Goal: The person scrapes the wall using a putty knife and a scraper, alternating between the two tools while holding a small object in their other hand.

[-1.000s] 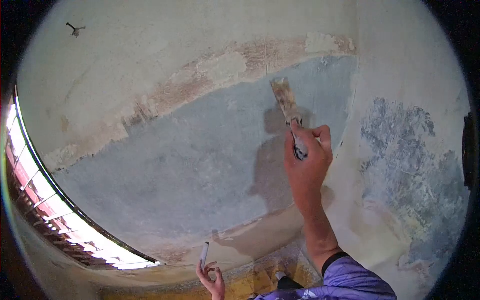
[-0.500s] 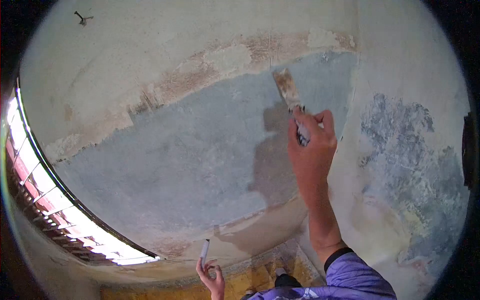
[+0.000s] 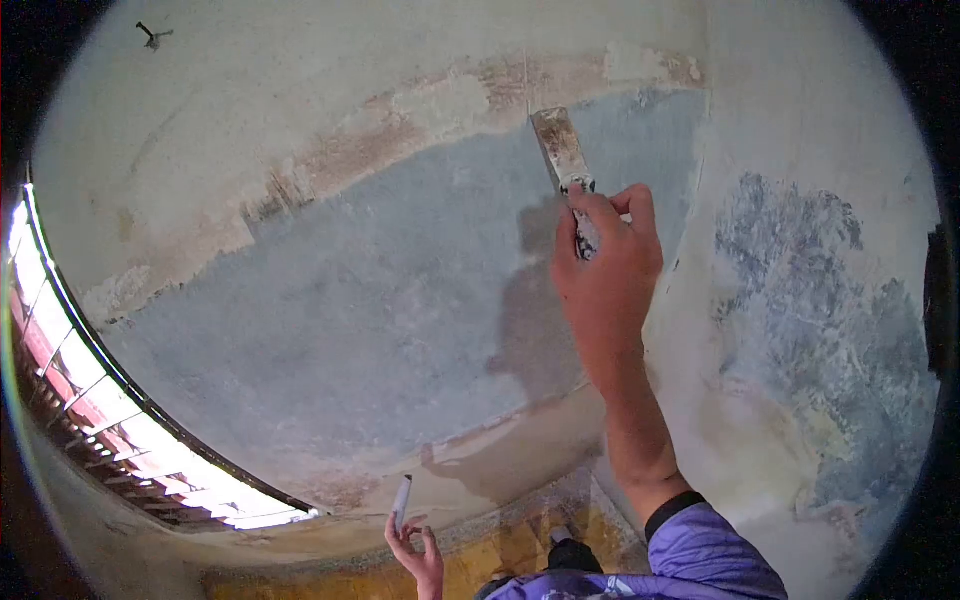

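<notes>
A putty knife [image 3: 562,148] with a wide, stained blade lies against the wall near the upper edge of a blue-grey patch [image 3: 350,300]. Its handle is in my right hand [image 3: 610,250], fingers wrapped round it. Low in the view, my left hand [image 3: 415,555] holds a thin white stick-like object [image 3: 402,500] with a dark tip, pointing up between the fingers. A brownish, scraped strip [image 3: 380,135] runs along the top of the blue-grey patch.
A barred window [image 3: 100,400] curves along the lower left. A nail [image 3: 150,34] sticks out of the wall at the upper left. The right wall has a rough blue-grey patch [image 3: 790,250]. A dark object [image 3: 937,300] is at the far right edge.
My right hand and the putty knife have moved up and slightly left. My left hand has shifted a little left with the white object. The view has shifted slightly.
</notes>
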### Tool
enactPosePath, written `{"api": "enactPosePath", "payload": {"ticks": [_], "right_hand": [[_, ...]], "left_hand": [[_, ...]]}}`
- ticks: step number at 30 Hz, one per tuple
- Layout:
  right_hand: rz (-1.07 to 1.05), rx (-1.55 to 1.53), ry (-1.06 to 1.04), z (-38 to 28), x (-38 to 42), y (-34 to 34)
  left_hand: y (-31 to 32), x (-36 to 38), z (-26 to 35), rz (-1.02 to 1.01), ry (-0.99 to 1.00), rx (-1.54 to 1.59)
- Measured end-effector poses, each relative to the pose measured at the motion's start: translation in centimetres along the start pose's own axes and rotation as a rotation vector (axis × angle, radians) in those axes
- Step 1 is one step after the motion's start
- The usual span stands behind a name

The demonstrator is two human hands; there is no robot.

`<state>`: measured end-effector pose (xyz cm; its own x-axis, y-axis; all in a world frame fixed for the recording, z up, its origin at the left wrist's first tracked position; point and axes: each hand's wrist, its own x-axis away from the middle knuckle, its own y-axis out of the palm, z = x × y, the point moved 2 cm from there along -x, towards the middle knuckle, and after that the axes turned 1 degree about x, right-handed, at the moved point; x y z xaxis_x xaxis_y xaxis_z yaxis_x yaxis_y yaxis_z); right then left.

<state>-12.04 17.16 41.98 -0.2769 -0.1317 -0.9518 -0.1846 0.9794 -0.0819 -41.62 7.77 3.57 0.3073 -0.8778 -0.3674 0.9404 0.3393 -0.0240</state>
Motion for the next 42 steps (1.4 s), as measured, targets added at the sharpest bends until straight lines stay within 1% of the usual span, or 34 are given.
{"api": "enactPosePath", "payload": {"ticks": [1, 4, 7, 10, 13, 16, 19, 22, 25, 28, 31, 34, 37, 40, 42], "right_hand": [[-0.014, 0.002, 0.006, 0.1, 0.1, 0.0], [-0.061, -0.13, 0.088, 1.8, 2.5, -0.2], [0.048, -0.219, 0.047, 2.8, 0.7, 0.9], [0.017, -0.232, 0.08, 3.0, 0.5, 0.5], [0.005, -0.229, 0.053, 3.2, 2.3, 0.7], [0.076, -0.218, 0.022, 3.1, 0.3, 1.2], [0.068, -0.183, 0.085, 2.4, -1.5, 1.6], [-0.076, -0.224, 0.162, 1.0, 1.5, -0.7], [0.001, -0.285, 0.141, 1.8, 1.3, 0.0], [0.086, -0.132, 0.083, 1.9, -1.8, 2.0], [0.092, -0.142, -0.013, 1.9, -0.7, 0.9], [-0.008, -0.245, 0.157, 1.7, 1.5, -0.1], [0.024, -0.243, 0.105, 1.5, -0.5, -0.5], [-0.015, -0.266, 0.14, 2.3, -0.5, -0.3], [-0.029, -0.254, 0.152, 2.9, 1.1, -0.1]], "left_hand": [[0.1, 0.2, 0.2, 0.018, -0.016, 0.019], [-0.5, 0.2, -0.4, 0.009, 0.008, -0.023], [-0.9, 0.1, -1.7, 0.003, 0.093, 0.06], [-1.3, 0.4, -0.7, -0.027, 0.01, 0.195], [-1.3, 0.5, -0.8, 0.055, -0.074, 0.314], [-2.2, 0.2, -0.3, -0.074, 0.076, 0.128], [-2.5, 0.9, 0.1, -0.091, 0.112, -0.005], [-2.8, 0.4, -0.9, -0.035, -0.008, 0.091], [-2.7, -0.3, 1.4, -0.036, 0.109, -0.034], [-3.2, 0.1, 2.4, -0.031, -0.072, -0.094], [-3.4, -0.6, 1.1, -0.045, 0.137, -0.194], [-3.5, -0.7, 0.1, -0.058, -0.002, -0.186], [-3.0, -1.0, -1.3, -0.06, -0.076, -0.032], [-2.2, -1.5, -0.7, -0.136, -0.029, 0.091], [-1.4, -2.1, 1.1, -0.211, 0.129, 0.119]]}}
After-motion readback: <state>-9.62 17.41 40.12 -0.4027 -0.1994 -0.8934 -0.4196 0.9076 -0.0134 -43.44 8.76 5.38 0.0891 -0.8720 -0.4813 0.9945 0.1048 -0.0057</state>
